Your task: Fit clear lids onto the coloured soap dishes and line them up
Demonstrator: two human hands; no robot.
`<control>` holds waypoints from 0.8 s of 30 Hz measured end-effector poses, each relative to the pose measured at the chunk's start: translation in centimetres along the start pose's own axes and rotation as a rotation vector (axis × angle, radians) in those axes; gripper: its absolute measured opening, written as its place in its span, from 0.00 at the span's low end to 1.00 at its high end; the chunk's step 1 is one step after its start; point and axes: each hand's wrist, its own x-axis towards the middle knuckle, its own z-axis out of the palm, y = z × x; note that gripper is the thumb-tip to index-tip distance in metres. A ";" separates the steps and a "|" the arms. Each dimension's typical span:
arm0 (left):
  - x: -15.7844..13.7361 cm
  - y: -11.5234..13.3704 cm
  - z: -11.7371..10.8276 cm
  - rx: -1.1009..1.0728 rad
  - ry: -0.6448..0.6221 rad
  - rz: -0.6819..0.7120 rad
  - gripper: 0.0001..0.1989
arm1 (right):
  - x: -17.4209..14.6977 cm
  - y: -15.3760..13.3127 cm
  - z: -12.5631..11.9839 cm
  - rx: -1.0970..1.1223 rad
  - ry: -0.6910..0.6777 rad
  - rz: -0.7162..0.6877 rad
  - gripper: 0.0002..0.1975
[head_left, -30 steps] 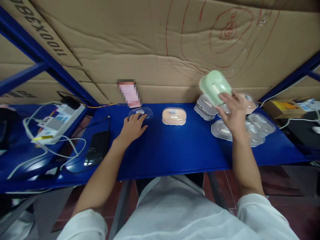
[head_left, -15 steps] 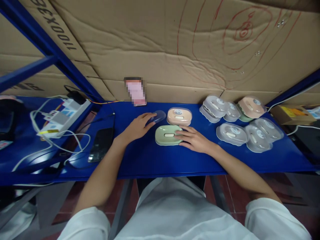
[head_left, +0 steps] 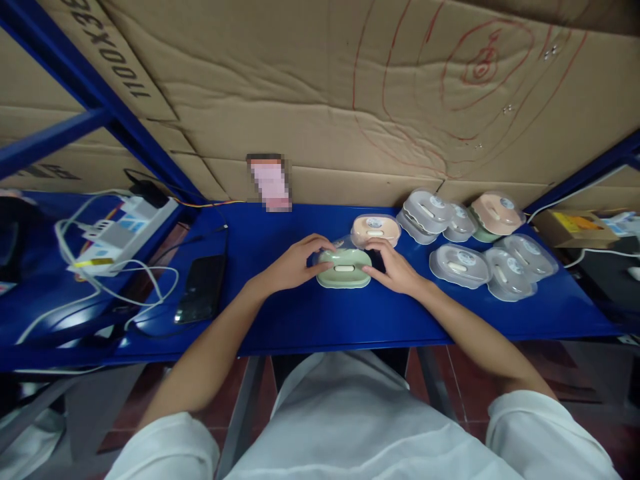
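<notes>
A light green soap dish point(head_left: 345, 281) with a white oval piece in its middle lies on the blue table. A clear plastic lid point(head_left: 344, 243) is above it, tilted towards its far side. My left hand point(head_left: 300, 262) grips the lid's left end between thumb and fingers. At the right end, my right hand point(head_left: 397, 270) curls its fingers and thumb around the lid, close to the dish's rim. Just behind sits a peach soap dish point(head_left: 387, 230) under a clear lid with a round label, partly covered by my right fingers.
Several lidded soap dishes point(head_left: 460, 265), grey and peach, are grouped on the right, some stacked. A black phone point(head_left: 200, 287) lies left, near white cables and a power strip point(head_left: 130, 230). Another phone point(head_left: 271, 183), pixelated, leans on the cardboard wall point(head_left: 310, 120) behind.
My left hand has brought the clear lid right, over the green dish. My right hand has shifted from the dish's right side to the lid's end. The peach dish sits further right.
</notes>
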 end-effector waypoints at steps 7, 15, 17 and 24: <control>-0.1 0.3 0.7 0.064 -0.062 0.041 0.11 | 0.1 -0.6 -0.6 -0.082 -0.184 -0.097 0.40; -0.5 1.5 1.8 0.268 -0.140 0.012 0.25 | -0.3 -0.6 -0.5 -0.203 -0.130 -0.183 0.38; -0.4 1.6 2.1 0.306 -0.132 0.039 0.19 | -0.3 -0.6 -0.3 -0.244 -0.092 -0.186 0.31; -0.4 0.8 2.4 0.297 -0.115 0.086 0.16 | -0.1 -0.7 -0.2 -0.337 -0.087 -0.178 0.27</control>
